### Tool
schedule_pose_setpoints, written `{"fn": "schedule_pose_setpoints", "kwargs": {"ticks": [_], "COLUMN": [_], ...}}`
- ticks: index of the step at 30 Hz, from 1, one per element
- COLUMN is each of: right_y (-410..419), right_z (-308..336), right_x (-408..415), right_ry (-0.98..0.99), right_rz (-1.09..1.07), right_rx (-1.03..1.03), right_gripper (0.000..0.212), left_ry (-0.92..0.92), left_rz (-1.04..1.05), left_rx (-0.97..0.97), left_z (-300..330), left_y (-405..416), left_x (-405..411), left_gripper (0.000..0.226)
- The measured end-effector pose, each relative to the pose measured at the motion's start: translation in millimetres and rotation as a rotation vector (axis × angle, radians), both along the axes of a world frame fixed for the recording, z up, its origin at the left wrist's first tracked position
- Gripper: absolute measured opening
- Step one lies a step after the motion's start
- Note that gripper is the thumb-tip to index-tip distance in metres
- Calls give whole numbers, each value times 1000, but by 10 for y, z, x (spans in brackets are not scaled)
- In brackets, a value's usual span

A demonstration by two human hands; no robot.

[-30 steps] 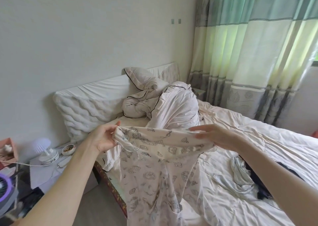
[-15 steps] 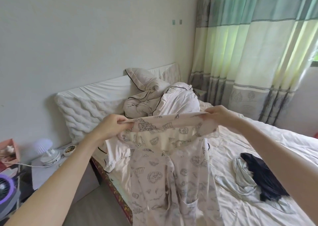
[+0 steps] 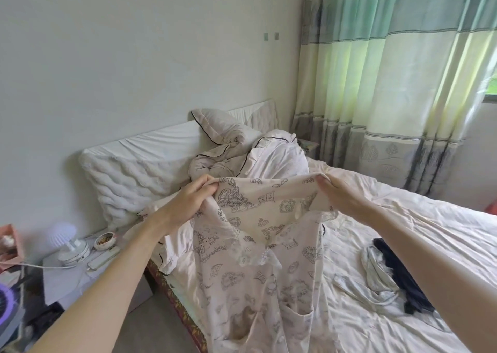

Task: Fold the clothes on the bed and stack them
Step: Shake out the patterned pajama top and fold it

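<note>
**Soft cloth almost everywhere**

The printed garment (image 3: 258,234) is thin, matt cloth with a lace-trimmed collar. The bed sheet (image 3: 403,218) is smooth, creased fabric with a faint sheen. The far left pillow (image 3: 126,175) has a wavy quilted surface. The curtain (image 3: 390,84) is light-passing woven cloth. The wall (image 3: 134,57) looks matt.

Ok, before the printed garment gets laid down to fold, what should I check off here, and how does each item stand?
1. Left hand grips the printed garment's top edge: ok.
2. Right hand grips the opposite top corner: ok.
3. Top edge stretched flat between the hands: not ok, it sags and the lace collar flops forward.
4. Garment hanging free of the bed: cannot tell, its lower part runs out of view.
5. Bare sheet to lay it on: ok, though the grey garment and dark garment lie to the right.
6. A folded stack already begun: cannot tell, none in view.
</note>
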State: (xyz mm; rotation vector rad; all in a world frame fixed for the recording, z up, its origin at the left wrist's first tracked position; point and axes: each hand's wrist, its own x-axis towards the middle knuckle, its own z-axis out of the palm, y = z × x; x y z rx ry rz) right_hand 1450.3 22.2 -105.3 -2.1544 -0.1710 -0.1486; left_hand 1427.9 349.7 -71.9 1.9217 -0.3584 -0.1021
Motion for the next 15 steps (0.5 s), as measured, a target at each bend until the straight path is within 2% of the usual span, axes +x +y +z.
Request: {"fn": "schedule_pose_setpoints", "kwargs": {"ticks": [2, 5, 7, 10, 13, 15], "right_y": [12, 37, 36, -17, -112, -160], "right_z": [-1, 48, 123, 249, 350, 395], "right_x": [-5, -2, -23, -49, -55, -69], "right_ry": [61, 124, 161, 236, 352, 390], "right_rz": [43, 88, 153, 309, 411, 497], "right_rx": [128, 314, 415, 506, 623, 689], "right_gripper": [44, 41, 37, 24, 51, 61], "left_ry": [66, 153, 169, 259, 405, 384], "left_rz": [-51, -66, -86, -226, -391, -428], "left_rx": [-36, -189, -169, -106, -183, -255], "left_z": [41, 82, 92, 169, 226, 252], "left_y": [19, 34, 75, 199, 396, 456], "left_x": [1, -24, -15, -38, -23, -12], "left_gripper": [23, 28, 39, 51, 70, 49]}}
